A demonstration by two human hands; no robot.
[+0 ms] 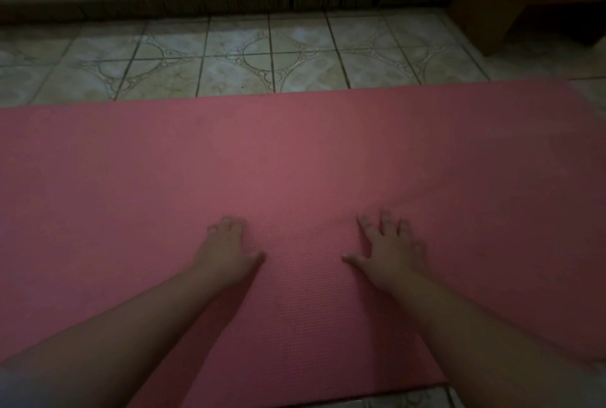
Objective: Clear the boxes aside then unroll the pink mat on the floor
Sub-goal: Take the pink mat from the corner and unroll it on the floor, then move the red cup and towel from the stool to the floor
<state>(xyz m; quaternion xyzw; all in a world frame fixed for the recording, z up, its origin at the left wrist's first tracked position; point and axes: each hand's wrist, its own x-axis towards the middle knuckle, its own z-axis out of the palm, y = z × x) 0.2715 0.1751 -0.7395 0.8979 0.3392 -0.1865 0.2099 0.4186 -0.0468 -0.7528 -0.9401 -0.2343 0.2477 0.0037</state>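
Where the two bare forearms reach in from the near edge of the view, both hands rest palm down on the pink mat (295, 151), which lies flat and unrolled across the floor from the left edge to the right edge of the view. The left hand (226, 250) sits slightly left of centre, its fingers bent a little at the knuckles with the tips touching the mat and the thumb stretched toward the right. The right hand (387, 250) lies just right of centre, fingers spread apart and straight, thumb pointing left toward the other hand. Neither hand grasps anything; both simply press on the surface, with a bare strip of mat between them.

At the near edge, a small patch of tiled floor (229, 56) shows past the mat's border between the arms. Beyond the mat's far edge the same pale tiles with ring patterns and dark grout lines run to a dark strip at the foot of a light wall. In the far right corner stands a brown cardboard box (485, 10), off the mat, with something reddish and blurred above it that cannot be made out in the dim light.
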